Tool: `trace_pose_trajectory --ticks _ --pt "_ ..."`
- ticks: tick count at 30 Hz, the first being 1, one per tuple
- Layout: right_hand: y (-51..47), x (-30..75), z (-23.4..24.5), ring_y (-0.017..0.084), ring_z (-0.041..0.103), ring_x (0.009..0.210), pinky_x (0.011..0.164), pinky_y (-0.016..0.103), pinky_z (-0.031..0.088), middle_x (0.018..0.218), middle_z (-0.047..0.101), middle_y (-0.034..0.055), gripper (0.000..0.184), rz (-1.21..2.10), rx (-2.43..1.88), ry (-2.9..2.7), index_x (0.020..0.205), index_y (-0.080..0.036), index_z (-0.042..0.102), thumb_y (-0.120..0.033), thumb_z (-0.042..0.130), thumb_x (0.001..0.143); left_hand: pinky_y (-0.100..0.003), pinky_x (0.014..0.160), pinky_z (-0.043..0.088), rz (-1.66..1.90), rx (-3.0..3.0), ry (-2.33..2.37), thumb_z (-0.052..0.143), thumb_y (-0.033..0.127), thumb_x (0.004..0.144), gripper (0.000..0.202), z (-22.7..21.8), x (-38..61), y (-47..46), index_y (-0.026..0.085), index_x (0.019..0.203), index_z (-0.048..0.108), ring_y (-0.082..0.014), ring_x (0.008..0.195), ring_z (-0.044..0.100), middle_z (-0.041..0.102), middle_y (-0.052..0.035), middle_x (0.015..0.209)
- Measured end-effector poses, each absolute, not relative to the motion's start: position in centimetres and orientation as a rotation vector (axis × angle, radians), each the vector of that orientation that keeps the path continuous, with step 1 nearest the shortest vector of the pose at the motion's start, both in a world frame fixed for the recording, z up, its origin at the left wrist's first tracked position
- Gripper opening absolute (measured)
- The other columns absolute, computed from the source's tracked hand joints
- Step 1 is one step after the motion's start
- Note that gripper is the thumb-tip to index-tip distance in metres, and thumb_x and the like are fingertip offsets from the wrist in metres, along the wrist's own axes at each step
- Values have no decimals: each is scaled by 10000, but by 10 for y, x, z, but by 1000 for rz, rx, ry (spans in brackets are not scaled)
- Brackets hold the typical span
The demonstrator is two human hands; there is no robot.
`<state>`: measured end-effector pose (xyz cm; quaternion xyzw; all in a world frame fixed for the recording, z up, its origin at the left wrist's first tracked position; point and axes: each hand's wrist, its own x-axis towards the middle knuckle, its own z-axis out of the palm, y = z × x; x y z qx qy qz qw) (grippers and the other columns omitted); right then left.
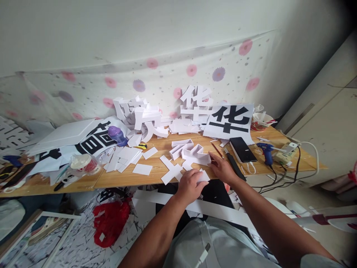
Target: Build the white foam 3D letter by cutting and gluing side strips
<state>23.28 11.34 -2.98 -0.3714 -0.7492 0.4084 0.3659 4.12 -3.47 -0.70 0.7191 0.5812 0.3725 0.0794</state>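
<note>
My left hand (191, 183) is closed at the table's front edge, its thumb and fingers around a small white board piece (205, 176). Just right of it, my right hand (222, 168) grips the right end of a white foam-board character part (198, 153) with raised walls. Its fingertips are partly hidden. Behind this part lies another walled white piece (182, 143). A flat white cross-shaped cutout (170, 168) rests to the left of my left hand. A black-handled tool (234, 165) lies close beside my right hand.
Finished white characters (196, 102) stand at the back by a printed sheet (230, 118). To the right are a phone (242, 149), a blue glue gun (267, 152) and cables. Leftward lie a yellow cutter (142, 146), a purple bottle (117, 134) and loose white pieces (124, 158).
</note>
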Motion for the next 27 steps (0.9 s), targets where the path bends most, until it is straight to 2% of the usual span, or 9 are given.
trace_pose_trajectory --ticks 6,12,17,22,24,27 --pt "111 232 -34 324 749 1269 1151 532 586 1488 706 138 679 1107 -874 -1850 1597 -257 577 -413 721 952 -492 1082 612 1149 2124 1730 801 339 961 315 -6 41 -35 255 1262 765 -301 1208 729 773 -106 1279" --pt "112 233 -38 310 722 1320 1222 547 522 1448 742 87 574 1104 -946 -1837 1521 -297 666 -447 702 968 -490 1090 616 1181 2050 1777 823 295 931 336 -4 26 -27 254 1261 772 -300 1190 744 780 -102 1278" --pt "112 235 -42 304 718 1316 1188 528 557 1509 700 110 688 1234 -871 -1718 1546 -271 635 -558 765 934 -541 1139 584 1123 2077 1865 882 249 873 455 -1 5 -13 239 1309 752 -336 1276 713 765 -122 1341" --pt "113 235 -44 311 728 1297 1133 522 601 1493 708 141 739 1262 -867 -1622 1551 -248 633 -617 769 926 -557 1142 565 1097 2201 1841 893 230 864 447 3 -5 2 255 1291 765 -342 1268 713 776 -113 1334" --pt "112 234 -43 316 721 1316 1151 531 589 1506 703 129 704 1243 -852 -1637 1524 -258 664 -623 761 930 -561 1135 563 1079 2231 1824 902 232 858 443 3 -3 3 251 1281 774 -346 1261 716 779 -112 1339" --pt "110 232 -38 325 679 1390 1251 546 497 1480 726 89 577 1171 -870 -1693 1408 -274 761 -613 751 941 -569 1114 567 1035 2275 1812 913 248 851 434 4 3 0 259 1266 787 -351 1238 731 789 -109 1328"
